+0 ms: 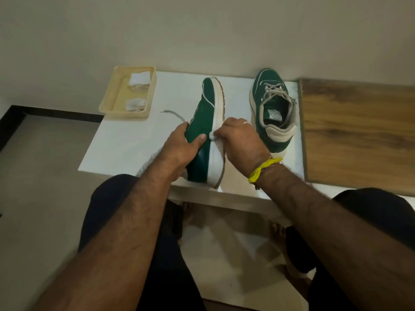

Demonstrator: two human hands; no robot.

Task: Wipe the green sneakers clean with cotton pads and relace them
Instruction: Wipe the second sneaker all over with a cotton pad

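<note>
Nearest the viewer, at the front edge of the white table (116, 140), the left hand (179, 145) grips a green sneaker (203, 135) tipped on its side, thumb laid across the green upper and fingers curled round its far side. Right hand (241, 140), just beside it, pinches a small cotton pad (212, 138) and presses it against the white midsole at about mid-length. A loose grey lace (173, 114) trails from this shoe toward the left. Farther back and to the right, the second sneaker (272, 108) stands upright with its laces threaded; an insole label is visible, but its writing is too small to read. At far left, a cream tray (112, 95) overhangs the table corner and holds more white pads (140, 78). A wooden board (359, 135) lies at the right.

Judged progress: wiping is under way on the held shoe's sole edge; whether the second shoe has been cleaned cannot be told. Relacing of the held shoe appears still to come. No brand name can be read.
</note>
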